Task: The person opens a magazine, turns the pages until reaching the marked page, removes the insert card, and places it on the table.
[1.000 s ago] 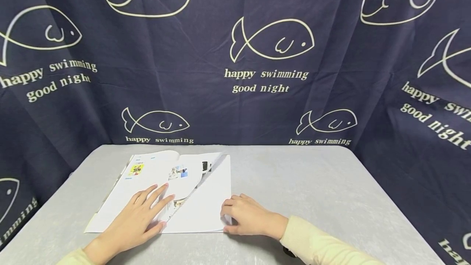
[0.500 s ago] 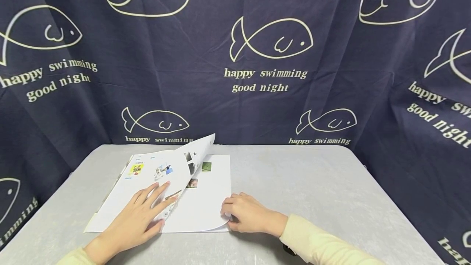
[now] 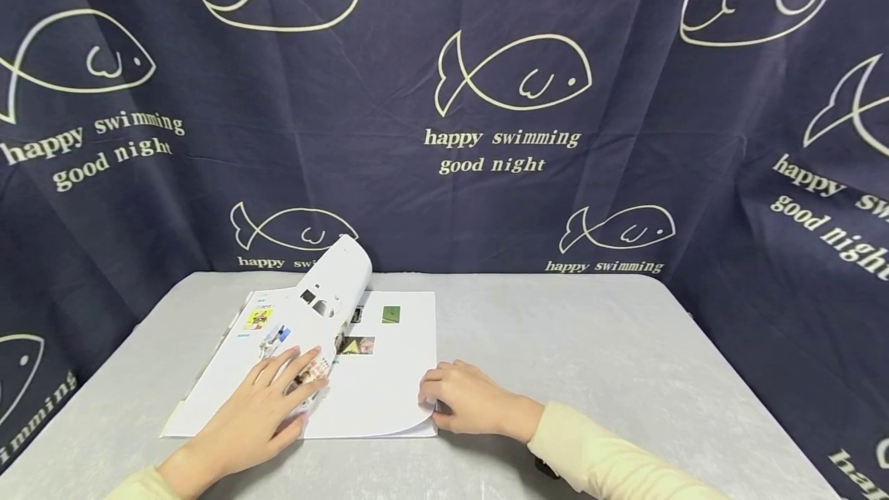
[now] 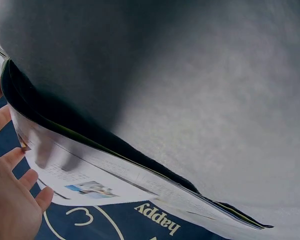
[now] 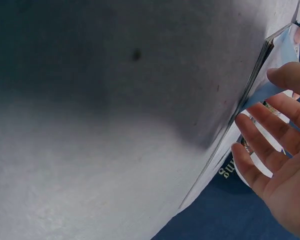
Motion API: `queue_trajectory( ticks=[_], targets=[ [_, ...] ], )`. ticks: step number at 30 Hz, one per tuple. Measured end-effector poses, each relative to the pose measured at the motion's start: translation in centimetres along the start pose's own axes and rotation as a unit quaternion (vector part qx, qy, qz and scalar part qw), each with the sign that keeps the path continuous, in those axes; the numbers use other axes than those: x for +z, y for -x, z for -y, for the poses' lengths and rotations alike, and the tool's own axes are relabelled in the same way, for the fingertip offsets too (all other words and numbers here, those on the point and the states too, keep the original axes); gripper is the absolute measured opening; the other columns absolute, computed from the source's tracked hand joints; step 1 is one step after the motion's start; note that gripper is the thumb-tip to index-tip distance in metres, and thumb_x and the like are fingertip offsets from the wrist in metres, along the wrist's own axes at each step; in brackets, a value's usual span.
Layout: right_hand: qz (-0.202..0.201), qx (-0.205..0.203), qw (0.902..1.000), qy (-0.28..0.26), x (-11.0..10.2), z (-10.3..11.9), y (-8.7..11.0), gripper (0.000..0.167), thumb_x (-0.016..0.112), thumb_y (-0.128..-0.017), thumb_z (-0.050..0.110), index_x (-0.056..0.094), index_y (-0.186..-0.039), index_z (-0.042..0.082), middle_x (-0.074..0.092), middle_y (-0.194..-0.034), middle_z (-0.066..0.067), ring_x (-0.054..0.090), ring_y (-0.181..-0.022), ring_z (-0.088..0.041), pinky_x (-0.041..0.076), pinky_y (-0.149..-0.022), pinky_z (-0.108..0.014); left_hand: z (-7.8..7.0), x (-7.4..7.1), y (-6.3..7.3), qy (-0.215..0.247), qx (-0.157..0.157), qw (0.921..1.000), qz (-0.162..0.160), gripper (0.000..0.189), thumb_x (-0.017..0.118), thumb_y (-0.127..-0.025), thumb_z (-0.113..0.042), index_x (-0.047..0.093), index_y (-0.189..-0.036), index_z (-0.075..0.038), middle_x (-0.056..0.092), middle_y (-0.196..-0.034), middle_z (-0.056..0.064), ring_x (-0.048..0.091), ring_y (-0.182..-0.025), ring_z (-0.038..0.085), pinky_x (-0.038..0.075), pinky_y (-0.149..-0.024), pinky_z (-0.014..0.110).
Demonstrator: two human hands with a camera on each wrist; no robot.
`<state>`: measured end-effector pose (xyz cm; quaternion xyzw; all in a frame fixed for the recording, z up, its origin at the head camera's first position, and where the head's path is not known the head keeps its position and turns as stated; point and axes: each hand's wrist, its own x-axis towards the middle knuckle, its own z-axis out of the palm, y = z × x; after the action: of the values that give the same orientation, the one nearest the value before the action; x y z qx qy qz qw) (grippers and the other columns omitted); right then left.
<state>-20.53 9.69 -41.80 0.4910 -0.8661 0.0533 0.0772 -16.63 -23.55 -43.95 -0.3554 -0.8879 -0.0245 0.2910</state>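
Observation:
An open softcover book [image 3: 378,400], with white pages and small colour pictures, lies on the grey table in the head view. My left hand [image 3: 253,407] rests on it near the fold, fingers spread, over the lower part of a turning page [image 3: 336,280]. The top of that page stands up and curls over toward the left. At the lower right corner, my right hand [image 3: 468,400] pinches a page between thumb and fingers, and the page edge there bends upward. In the right wrist view the thumb [image 5: 287,75] presses on the bent page corner [image 5: 270,90].
The grey table [image 3: 556,346] extends to the right of the book. A dark blue curtain [image 3: 514,214] with fish drawings and lettering hangs behind and at both sides. Something small and black [image 3: 546,469] shows under the right sleeve.
The turning page has swung from right to left and risen at its top, uncovering pictures on the right page. The lower right corner now bends up at my right hand. My left hand stays in place.

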Motion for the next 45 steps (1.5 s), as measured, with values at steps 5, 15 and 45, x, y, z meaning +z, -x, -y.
queue_trajectory(
  ticks=[5, 15, 45],
  targets=[
    [0.001, 0.007, 1.0000, -0.001, 0.0, -0.1, 0.0, 0.017, 0.068, -0.074, 0.025, 0.065, -0.091, 0.022, 0.064, -0.096, 0.011, 0.051, -0.081, -0.002, 0.037, -0.068, -0.017, 0.0, 0.0, 0.2, -0.002, -0.005, 1.0000, 0.006, 0.045, 0.059, -0.074, -0.030, 0.061, -0.117, -0.020, 0.045, -0.139, 0.008, 0.043, -0.121, 0.032, 0.027, -0.094, 0.048],
    [-0.015, 0.009, 0.9998, -0.013, 0.0, -0.6, -0.1, 0.013, 0.066, -0.077, 0.025, 0.068, -0.088, 0.020, 0.066, -0.091, 0.011, 0.053, -0.080, -0.001, 0.038, -0.069, -0.016, 0.1, 0.0, 0.2, -0.002, 0.004, 1.0000, -0.005, 0.037, 0.061, -0.073, -0.033, 0.064, -0.107, -0.017, 0.052, -0.130, 0.008, 0.049, -0.115, 0.031, 0.031, -0.092, 0.049],
    [-0.092, -0.015, 0.9955, -0.015, -0.4, -1.1, -0.8, 0.008, 0.064, -0.079, 0.027, 0.068, -0.081, 0.021, 0.067, -0.083, 0.011, 0.056, -0.074, -0.002, 0.035, -0.065, -0.014, -0.3, 0.1, 0.5, -0.031, -0.039, 0.9978, 0.044, 0.056, 0.057, -0.076, -0.060, 0.061, -0.114, -0.020, 0.059, -0.121, 0.004, 0.055, -0.104, 0.024, 0.040, -0.083, 0.042]
  ],
)
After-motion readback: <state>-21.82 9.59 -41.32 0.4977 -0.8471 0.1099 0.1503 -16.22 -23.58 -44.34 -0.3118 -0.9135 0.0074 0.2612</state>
